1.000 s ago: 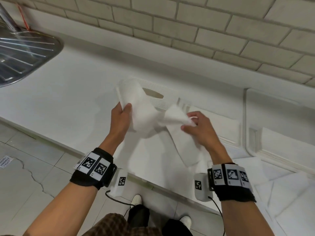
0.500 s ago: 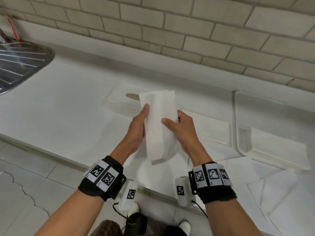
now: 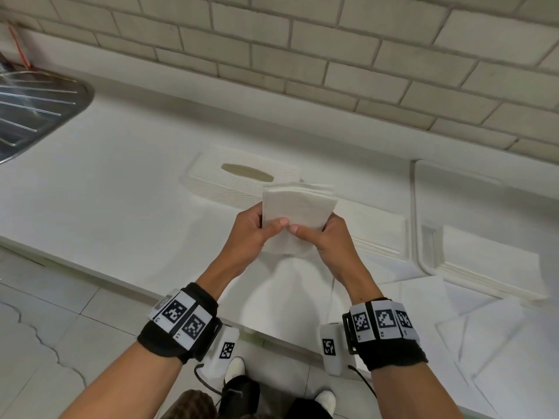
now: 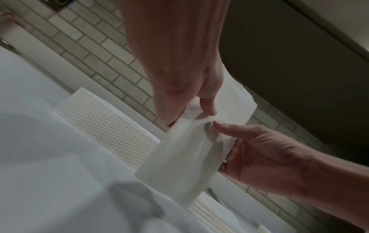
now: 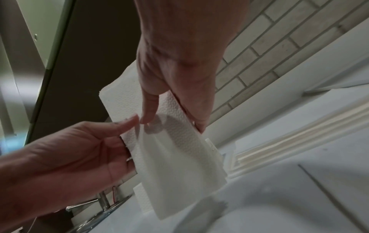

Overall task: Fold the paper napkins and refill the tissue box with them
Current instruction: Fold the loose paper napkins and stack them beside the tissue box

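Folded paper napkin (image 3: 298, 217) held in both my hands above the desk (image 3: 121, 189), in front of the tissue box (image 3: 242, 181).

My left hand (image 3: 252, 234) and right hand (image 3: 325, 240) each close on one side edge of the napkin, thumbs on the near face with tips almost meeting, fingers curled behind; its lower end hangs free. The embossed sheet looks very light, soft and limp, so I judge it will sag wherever I leave it unsupported and may tear or crumple under a hard pull. Best hold: a gentle pinch along the side edges or at the fold, where the layers are doubled. More napkins (image 3: 490, 261) lie stacked in a tray at my right, well apart.
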